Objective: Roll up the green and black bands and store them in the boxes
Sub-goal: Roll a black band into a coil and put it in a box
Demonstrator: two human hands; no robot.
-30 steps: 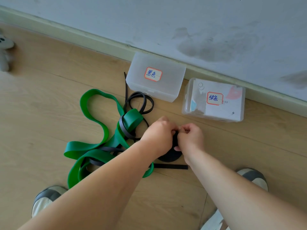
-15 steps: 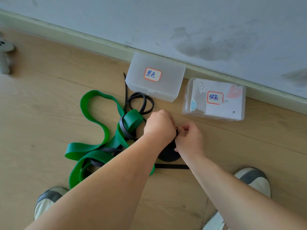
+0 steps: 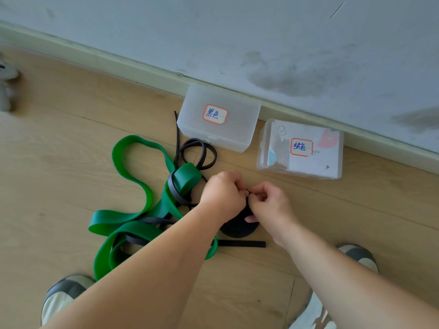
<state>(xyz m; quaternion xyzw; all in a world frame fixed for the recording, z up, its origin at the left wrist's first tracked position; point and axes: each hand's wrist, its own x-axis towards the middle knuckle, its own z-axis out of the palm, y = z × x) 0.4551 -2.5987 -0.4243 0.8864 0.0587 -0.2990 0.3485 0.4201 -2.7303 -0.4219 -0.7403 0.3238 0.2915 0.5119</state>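
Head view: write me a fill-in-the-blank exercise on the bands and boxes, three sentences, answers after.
1. Both the left hand and the right hand pinch the rolled ____ band.
2. The green band lies loose on the wooden ____.
3. The two labelled boxes, the frosted box and the clear box, stand against the ____.

Missing words: black; floor; wall

Grey plush toy (image 3: 7, 87) — scuffed wall (image 3: 297, 74)

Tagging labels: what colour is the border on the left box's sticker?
Red-orange border on the sticker, with blue handwriting inside; head view, the only one.
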